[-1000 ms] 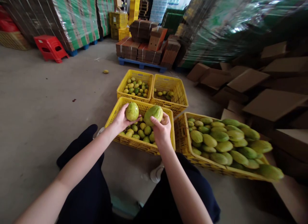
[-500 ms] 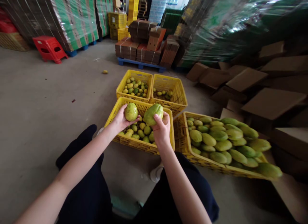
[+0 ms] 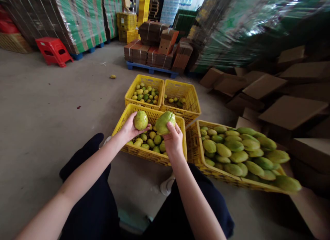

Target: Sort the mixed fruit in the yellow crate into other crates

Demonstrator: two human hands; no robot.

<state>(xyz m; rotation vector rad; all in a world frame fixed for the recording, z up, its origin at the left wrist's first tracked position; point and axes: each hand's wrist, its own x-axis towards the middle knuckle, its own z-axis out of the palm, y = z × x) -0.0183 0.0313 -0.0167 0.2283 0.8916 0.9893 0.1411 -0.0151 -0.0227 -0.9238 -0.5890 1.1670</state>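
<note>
My left hand (image 3: 130, 128) cups a small, rounded yellow-green papaya (image 3: 140, 120) from below, its fingers partly hidden behind the fruit. A larger, greener papaya (image 3: 164, 123) with a ridged skin is gripped in my right hand (image 3: 174, 137), the thumb lying across its near side. Both fruits are held up side by side, a short gap between them. Beneath them stands a yellow crate (image 3: 121, 124) with several small papayas (image 3: 151, 142) in the bottom.
Two yellow crates (image 3: 130, 80) (image 3: 194, 95) with small papayas stand beyond. To the right, a yellow crate (image 3: 197, 143) is heaped with larger papayas (image 3: 238, 155). Cardboard boxes (image 3: 294, 111) crowd the far right. A red stool (image 3: 53, 51) and one loose fruit (image 3: 112, 76) are on the floor.
The larger papaya and my right hand have shifted very slightly to the right. My left hand keeps its hold almost unmoved.
</note>
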